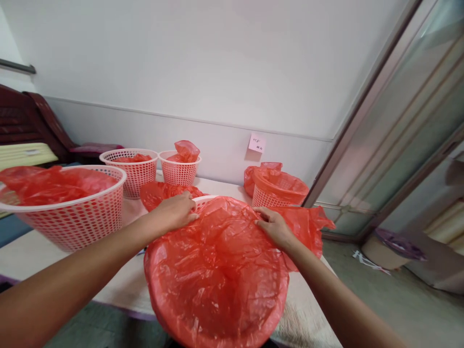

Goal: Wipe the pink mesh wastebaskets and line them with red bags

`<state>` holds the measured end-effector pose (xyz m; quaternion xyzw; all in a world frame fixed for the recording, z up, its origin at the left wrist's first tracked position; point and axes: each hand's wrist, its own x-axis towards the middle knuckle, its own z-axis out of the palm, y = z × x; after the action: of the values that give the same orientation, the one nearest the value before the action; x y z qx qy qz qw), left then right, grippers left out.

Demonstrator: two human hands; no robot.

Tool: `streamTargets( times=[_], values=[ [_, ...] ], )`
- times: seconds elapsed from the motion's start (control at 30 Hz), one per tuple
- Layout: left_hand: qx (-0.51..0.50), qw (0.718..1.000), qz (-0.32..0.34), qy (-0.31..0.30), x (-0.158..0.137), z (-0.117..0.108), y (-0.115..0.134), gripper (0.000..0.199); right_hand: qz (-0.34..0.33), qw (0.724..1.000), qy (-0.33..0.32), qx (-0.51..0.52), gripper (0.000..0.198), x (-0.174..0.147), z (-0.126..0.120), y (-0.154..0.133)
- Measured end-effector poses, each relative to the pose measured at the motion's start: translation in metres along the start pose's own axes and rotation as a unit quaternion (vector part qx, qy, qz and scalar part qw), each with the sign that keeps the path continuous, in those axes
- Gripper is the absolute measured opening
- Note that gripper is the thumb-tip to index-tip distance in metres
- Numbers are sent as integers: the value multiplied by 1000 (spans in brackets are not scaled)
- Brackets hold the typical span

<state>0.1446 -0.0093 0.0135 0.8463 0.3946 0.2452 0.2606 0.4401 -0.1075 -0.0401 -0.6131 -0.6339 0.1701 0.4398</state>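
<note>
A red plastic bag [224,270] lines a white perforated basket [203,203] right in front of me. Its film is folded over the near rim, while a stretch of white rim stays bare at the far left. My left hand [178,211] grips the bag's edge by that bare stretch, fingers bent over the rim. On the far right of the rim, my right hand [273,226] pinches the film between thumb and fingers. More red film spreads beyond both hands, to the left and to the right.
White baskets with red bags in them stand on the table [123,285]: a large basket [83,217] at left, two smaller ones behind, and a lined basket [279,186] at back right. A pink note [257,142] is on the wall. A bin [389,249] stands on the floor at right.
</note>
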Motion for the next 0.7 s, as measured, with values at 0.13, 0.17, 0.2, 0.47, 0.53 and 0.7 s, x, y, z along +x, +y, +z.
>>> streamTargets(
  times=[0.13,0.17,0.2,0.47,0.53,0.7],
  values=[
    [44,999,13,-3,6,6,-2,24,-1,1000,-3,6,38,2,1,1],
    [43,999,17,-3,8,6,-4,24,-1,1000,-3,9,38,2,1,1],
    [38,999,22,-2,10,7,-5,23,-1,1000,-4,12,37,2,1,2],
    [-95,995,-25,31,8,0,-19,21,7,1000,-10,21,38,0,1,4],
    [-109,992,-41,50,7,-1,-23,25,3,1000,-7,13,38,0,1,5],
    [-102,992,-48,54,14,-7,-28,30,-10,1000,-15,0,36,3,2,9]
  ],
)
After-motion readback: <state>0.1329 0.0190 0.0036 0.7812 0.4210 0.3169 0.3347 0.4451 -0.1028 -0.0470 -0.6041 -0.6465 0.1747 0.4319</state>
